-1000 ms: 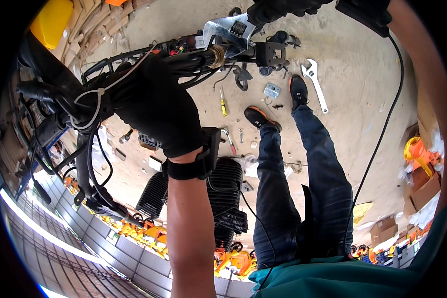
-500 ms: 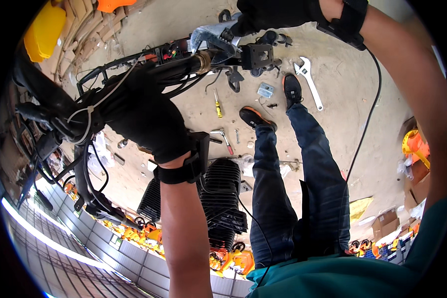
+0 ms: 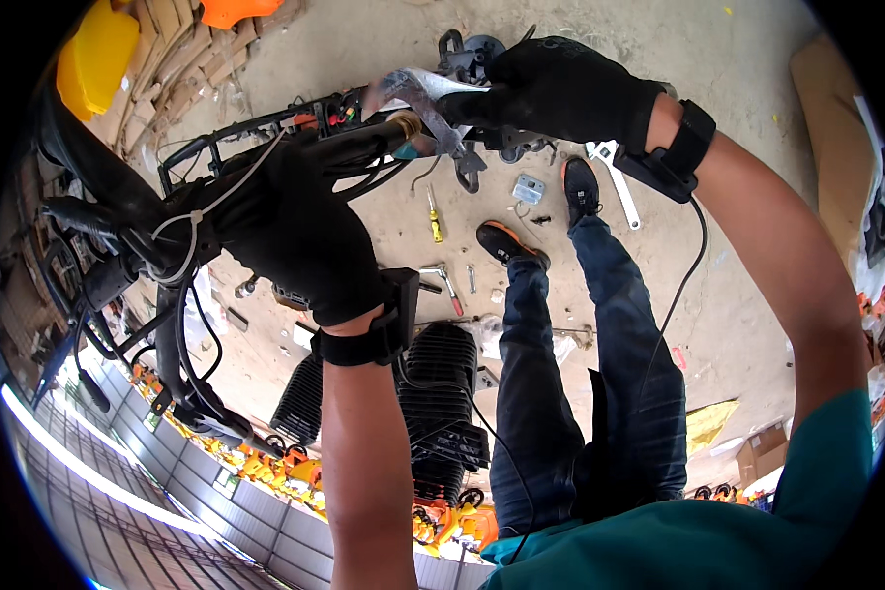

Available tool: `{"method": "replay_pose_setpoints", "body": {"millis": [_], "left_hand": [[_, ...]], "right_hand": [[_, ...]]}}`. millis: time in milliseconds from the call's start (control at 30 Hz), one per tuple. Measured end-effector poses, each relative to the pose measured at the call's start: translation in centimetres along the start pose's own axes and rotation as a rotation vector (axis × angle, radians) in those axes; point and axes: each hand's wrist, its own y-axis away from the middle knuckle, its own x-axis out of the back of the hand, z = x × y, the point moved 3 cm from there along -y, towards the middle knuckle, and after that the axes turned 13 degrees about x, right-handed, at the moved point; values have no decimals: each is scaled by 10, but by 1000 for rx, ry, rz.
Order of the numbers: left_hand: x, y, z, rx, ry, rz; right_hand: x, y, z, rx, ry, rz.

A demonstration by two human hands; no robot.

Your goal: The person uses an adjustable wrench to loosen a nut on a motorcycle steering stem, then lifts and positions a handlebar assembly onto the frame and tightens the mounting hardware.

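My left hand (image 3: 300,231), in a black glove, is closed around the black stem and cables of a dark vehicle frame (image 3: 197,147). My right hand (image 3: 575,93), gloved too, grips a large silver adjustable wrench (image 3: 428,87). The wrench's jaws are at the brass-coloured nut (image 3: 406,122) at the end of the stem; motion blur hides how they touch it. A pale zip tie (image 3: 195,218) loops around the cables beside my left hand. The wrench's handle is mostly hidden by my right glove.
On the floor lie another adjustable wrench (image 3: 617,187), a yellow screwdriver (image 3: 435,214), a red-handled ratchet (image 3: 449,288) and a small metal box (image 3: 529,189). Black stacked parts (image 3: 445,374) stand near my legs. Cardboard (image 3: 192,69) and a yellow part (image 3: 96,59) lie at far left.
My right hand has swung downward and nearer to me with the wrench, turning it about the nut. My left hand keeps its hold on the stem.
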Motion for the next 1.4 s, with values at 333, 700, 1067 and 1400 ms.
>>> {"method": "replay_pose_setpoints", "body": {"millis": [333, 700, 1067, 1400], "left_hand": [[3, 0, -3, -53, 3, 26], [6, -1, -8, -51, -6, 41], [7, -4, -10, -117, -120, 83], [20, -8, -19, -161, -155, 40]], "right_hand": [[-10, 7, 8, 65, -52, 173], [4, 13, -6, -63, -2, 38], [-8, 21, 3, 48, 28, 91], [42, 5, -19, 150, 54, -145]]}}
